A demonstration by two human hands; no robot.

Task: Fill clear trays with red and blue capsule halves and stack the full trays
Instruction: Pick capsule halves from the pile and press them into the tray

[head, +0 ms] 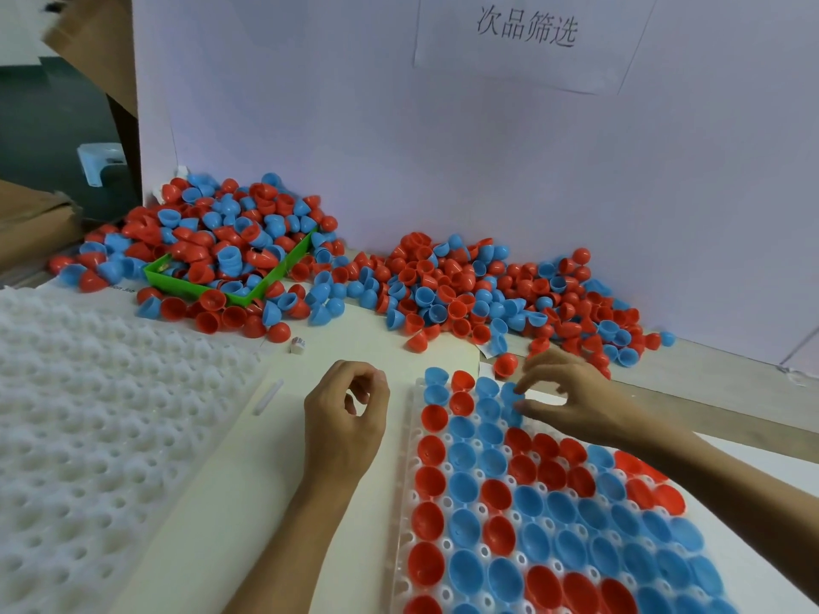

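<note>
while left hand (pixel 343 418) curls empty | right fingers (pixel 525 385) pinch blue half (pixel 509 392) at tray (pixel 410 480)

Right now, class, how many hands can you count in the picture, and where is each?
2. The left hand hangs curled beside the clear tray. The right hand pinches a blue capsule half at the tray's far end.

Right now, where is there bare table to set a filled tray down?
Bare cream surface lies between the white dimpled sheets and the tray, around the left hand. The back, by the green bin and capsule piles, is crowded.
</note>
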